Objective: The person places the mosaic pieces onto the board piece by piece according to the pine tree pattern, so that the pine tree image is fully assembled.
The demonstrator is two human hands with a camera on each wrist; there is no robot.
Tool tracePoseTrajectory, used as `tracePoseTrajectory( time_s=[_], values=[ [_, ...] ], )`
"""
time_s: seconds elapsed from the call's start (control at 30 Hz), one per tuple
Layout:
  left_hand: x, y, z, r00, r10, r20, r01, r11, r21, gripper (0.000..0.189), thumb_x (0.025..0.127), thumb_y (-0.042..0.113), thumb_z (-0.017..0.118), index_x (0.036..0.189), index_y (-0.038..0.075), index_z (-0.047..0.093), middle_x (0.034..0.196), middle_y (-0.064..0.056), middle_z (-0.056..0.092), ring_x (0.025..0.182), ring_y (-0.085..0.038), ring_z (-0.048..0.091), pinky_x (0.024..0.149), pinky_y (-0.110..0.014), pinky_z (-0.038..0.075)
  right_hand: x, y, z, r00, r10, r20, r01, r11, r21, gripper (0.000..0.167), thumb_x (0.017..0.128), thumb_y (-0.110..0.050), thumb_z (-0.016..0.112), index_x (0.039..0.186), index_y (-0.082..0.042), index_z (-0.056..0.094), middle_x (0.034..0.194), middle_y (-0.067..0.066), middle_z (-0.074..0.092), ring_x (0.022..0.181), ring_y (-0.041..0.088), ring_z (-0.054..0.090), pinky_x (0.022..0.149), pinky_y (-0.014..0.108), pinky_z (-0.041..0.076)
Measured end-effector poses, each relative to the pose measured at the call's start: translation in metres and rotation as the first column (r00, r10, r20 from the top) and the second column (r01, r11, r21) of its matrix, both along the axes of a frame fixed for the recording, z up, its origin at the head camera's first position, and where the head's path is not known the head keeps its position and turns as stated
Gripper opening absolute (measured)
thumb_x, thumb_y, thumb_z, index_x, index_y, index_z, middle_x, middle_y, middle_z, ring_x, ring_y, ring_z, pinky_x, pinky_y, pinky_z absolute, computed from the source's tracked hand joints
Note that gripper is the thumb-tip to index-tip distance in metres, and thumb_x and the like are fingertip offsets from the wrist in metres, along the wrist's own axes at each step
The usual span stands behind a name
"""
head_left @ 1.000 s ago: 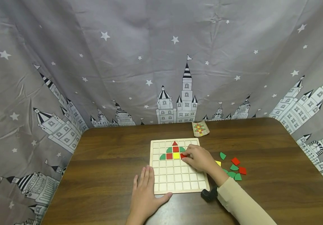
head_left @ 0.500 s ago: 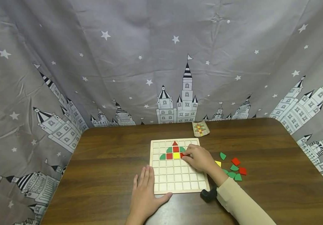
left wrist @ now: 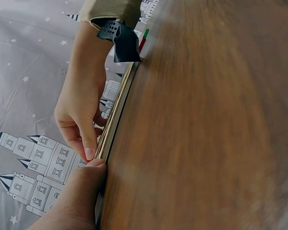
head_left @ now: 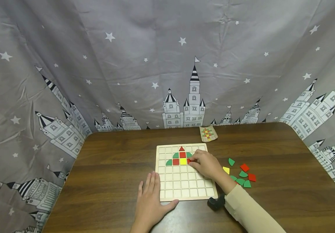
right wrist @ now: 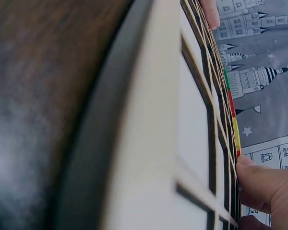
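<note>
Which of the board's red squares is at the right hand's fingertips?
The red square right of the placed yellow square, partly covered by the right hand; the left red square and the upper red square lie uncovered.

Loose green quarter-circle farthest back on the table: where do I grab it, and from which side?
Probably pinch opposite edges from above: the green quarter-circle lies flat and thin on the table, so its edges offer most purchase, and neither the yellow piece nor red square touches it.

From here I see a smooth wood-grain table (head_left: 115, 168) with a glossy sheen and a matt wooden board (head_left: 177, 184). The curtain (head_left: 126, 81) looks like creased cloth, the card (head_left: 208, 133) like paper.
</note>
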State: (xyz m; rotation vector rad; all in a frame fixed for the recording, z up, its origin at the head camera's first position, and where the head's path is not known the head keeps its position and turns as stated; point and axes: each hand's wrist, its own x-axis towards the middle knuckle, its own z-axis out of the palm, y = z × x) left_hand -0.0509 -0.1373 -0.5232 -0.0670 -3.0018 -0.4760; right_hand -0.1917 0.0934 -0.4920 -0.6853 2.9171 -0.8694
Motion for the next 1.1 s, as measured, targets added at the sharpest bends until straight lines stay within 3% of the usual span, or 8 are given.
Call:
tracePoseTrajectory(
  time_s=[0.2,0.47,0.6,0.8,0.97,1.1],
  values=[
    [0.000,0.000,-0.001,1.000,0.007,-0.013,-0.007,1.000,0.003,0.121,0.072,0.089,0.052,0.154,0.003,0.032,0.163,-0.015,0.028,0.153,-0.031,0.022,0.121,-0.057,0.018,0.002,0.002,0.002,1.000,0.024,-0.015,-0.024,1.000,-0.002,0.016,0.089,-0.028,0.075,0.102,-0.019,0.078,0.092,-0.011,0.067,0.080,0.006,0.058,0.071,0.026,0.049],
    [-0.001,0.000,-0.002,0.999,0.005,-0.033,-0.004,1.000,0.008,0.121,0.071,0.088,0.054,0.154,0.002,0.033,0.162,-0.015,0.030,0.152,-0.032,0.024,0.121,-0.057,0.019,0.008,0.019,0.010,0.996,0.032,-0.088,-0.032,0.999,-0.005,0.019,0.088,-0.024,0.076,0.106,-0.017,0.078,0.091,-0.008,0.066,0.083,0.009,0.049,0.068,0.026,0.044],
    [0.000,0.000,-0.001,1.000,0.004,-0.019,-0.003,1.000,0.010,0.121,0.071,0.088,0.054,0.154,0.003,0.032,0.163,-0.015,0.028,0.153,-0.031,0.023,0.121,-0.056,0.019,0.010,0.043,0.015,0.995,0.003,-0.096,-0.002,1.000,0.015,0.021,0.091,-0.024,0.073,0.110,-0.015,0.076,0.095,-0.006,0.065,0.084,0.012,0.048,0.070,0.028,0.043],
    [0.001,0.000,0.000,1.000,-0.002,-0.014,0.002,1.000,0.019,0.121,0.072,0.088,0.054,0.154,0.002,0.031,0.163,-0.015,0.028,0.153,-0.032,0.023,0.121,-0.057,0.018,0.008,0.092,0.017,0.998,-0.049,-0.050,0.051,0.998,0.049,0.026,0.094,-0.016,0.068,0.119,-0.013,0.072,0.104,0.000,0.064,0.098,0.023,0.056,0.081,0.040,0.050],
    [0.000,-0.001,0.000,1.000,-0.005,-0.010,0.005,1.000,0.031,0.122,0.071,0.088,0.055,0.155,0.002,0.030,0.163,-0.015,0.028,0.153,-0.031,0.022,0.121,-0.056,0.017,0.008,0.129,0.018,1.000,-0.005,-0.021,0.007,0.997,0.082,0.029,0.093,-0.006,0.065,0.121,-0.011,0.072,0.111,0.007,0.062,0.105,0.031,0.056,0.087,0.049,0.049],
    [0.001,0.000,0.000,1.000,-0.002,-0.001,0.002,0.999,0.033,0.122,0.071,0.088,0.054,0.155,0.003,0.030,0.163,-0.014,0.028,0.153,-0.031,0.022,0.121,-0.056,0.017,0.008,0.147,0.018,0.999,0.033,0.022,-0.036,0.994,0.101,0.031,0.092,-0.002,0.065,0.121,-0.009,0.072,0.111,0.007,0.062,0.102,0.027,0.056,0.082,0.041,0.050]
  ],
)
